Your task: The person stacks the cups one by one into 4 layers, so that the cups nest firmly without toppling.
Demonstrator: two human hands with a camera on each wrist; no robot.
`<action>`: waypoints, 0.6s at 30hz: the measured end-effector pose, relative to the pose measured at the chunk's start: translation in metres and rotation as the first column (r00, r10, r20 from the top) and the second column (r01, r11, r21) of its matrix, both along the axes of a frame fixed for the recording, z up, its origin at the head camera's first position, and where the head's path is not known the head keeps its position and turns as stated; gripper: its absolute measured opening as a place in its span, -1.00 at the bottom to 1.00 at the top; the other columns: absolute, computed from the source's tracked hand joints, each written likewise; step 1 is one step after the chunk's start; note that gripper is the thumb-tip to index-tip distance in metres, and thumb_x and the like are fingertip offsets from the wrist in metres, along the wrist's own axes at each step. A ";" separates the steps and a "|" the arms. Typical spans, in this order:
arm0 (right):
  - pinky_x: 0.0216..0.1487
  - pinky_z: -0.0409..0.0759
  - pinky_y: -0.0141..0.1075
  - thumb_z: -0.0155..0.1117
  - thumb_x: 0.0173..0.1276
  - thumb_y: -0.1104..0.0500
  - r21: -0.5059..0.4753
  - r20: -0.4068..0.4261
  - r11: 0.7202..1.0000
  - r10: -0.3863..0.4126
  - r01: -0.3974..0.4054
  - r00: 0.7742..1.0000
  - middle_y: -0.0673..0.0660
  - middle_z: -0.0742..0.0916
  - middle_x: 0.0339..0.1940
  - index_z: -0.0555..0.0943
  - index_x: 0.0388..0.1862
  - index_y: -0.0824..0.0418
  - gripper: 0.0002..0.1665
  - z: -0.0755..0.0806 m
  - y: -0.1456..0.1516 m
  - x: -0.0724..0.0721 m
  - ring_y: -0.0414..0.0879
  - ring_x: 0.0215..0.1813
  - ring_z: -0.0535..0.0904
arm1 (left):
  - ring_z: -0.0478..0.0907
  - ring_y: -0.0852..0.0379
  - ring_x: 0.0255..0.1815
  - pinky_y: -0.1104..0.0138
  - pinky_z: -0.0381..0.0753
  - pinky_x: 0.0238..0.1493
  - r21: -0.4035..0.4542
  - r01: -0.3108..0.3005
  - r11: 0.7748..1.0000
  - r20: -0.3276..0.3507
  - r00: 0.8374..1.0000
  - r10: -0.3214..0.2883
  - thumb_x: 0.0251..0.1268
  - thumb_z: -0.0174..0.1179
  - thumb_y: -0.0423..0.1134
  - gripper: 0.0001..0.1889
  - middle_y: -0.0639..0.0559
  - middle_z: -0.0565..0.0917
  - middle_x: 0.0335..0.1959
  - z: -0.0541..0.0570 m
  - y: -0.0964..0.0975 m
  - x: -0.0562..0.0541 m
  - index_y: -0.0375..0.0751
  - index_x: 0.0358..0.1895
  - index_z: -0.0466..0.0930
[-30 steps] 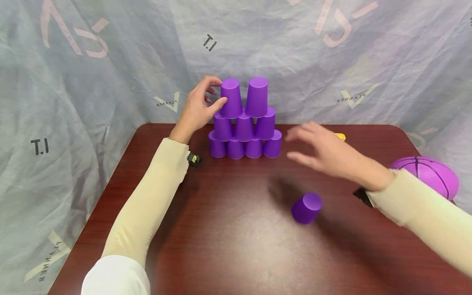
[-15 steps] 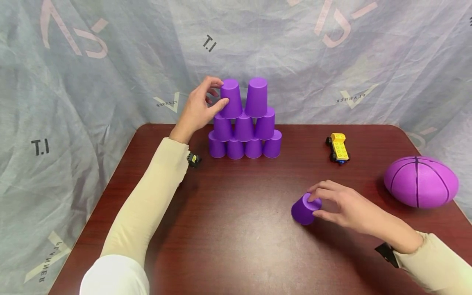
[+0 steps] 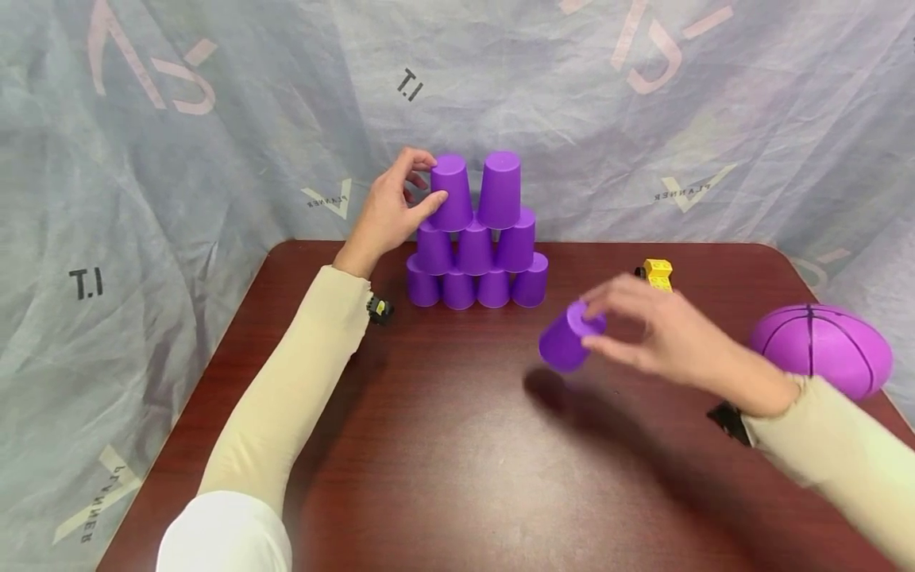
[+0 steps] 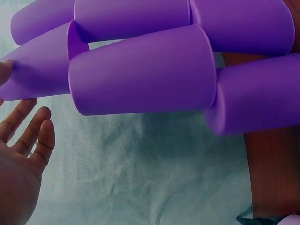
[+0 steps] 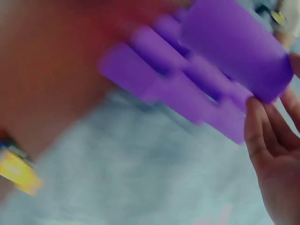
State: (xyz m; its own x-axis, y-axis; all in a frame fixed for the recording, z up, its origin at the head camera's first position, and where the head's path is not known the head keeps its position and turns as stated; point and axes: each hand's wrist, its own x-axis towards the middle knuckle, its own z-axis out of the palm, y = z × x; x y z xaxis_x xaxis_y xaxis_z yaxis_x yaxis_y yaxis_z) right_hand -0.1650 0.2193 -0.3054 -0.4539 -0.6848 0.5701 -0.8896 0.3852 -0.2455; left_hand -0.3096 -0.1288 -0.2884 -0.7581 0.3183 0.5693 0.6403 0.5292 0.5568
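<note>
Upside-down purple cups stand in a stepped stack on the table, with several in the bottom row (image 3: 458, 290), three in the middle row (image 3: 475, 248) and two on top. My left hand (image 3: 389, 210) holds the top-left cup (image 3: 452, 195) between thumb and fingers; the left wrist view shows its thumb (image 4: 5, 70) on the cup's side. The top-right cup (image 3: 499, 191) stands beside it, untouched. In front of the stack, to the right, my right hand (image 3: 661, 334) pinches a loose purple cup (image 3: 563, 343) near its base. That cup is tilted and raised, its shadow on the tabletop below.
A yellow toy brick car (image 3: 658, 272) stands at the back right, partly behind the right hand. The purple ball (image 3: 822, 349) lies at the right edge of the brown table (image 3: 457, 445). A grey printed cloth (image 3: 572, 103) hangs close behind the stack.
My right hand has reached down to the loose cup, gripped it and lifted it off the table, up and leftward toward the stack. The left hand has stayed at the top-left cup.
</note>
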 end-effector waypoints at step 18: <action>-0.24 0.37 -0.40 0.27 0.27 -0.11 0.070 -0.032 0.905 -0.418 0.420 0.908 0.07 0.69 -0.18 0.69 -0.10 0.19 -0.57 0.163 -0.112 -0.124 -0.16 -0.19 0.55 | 0.48 0.13 -0.16 0.25 0.48 -0.21 -0.009 0.023 1.000 0.021 1.000 -0.023 0.22 0.27 -0.12 -0.57 0.00 0.55 0.03 0.004 0.008 0.001 -0.10 0.09 0.37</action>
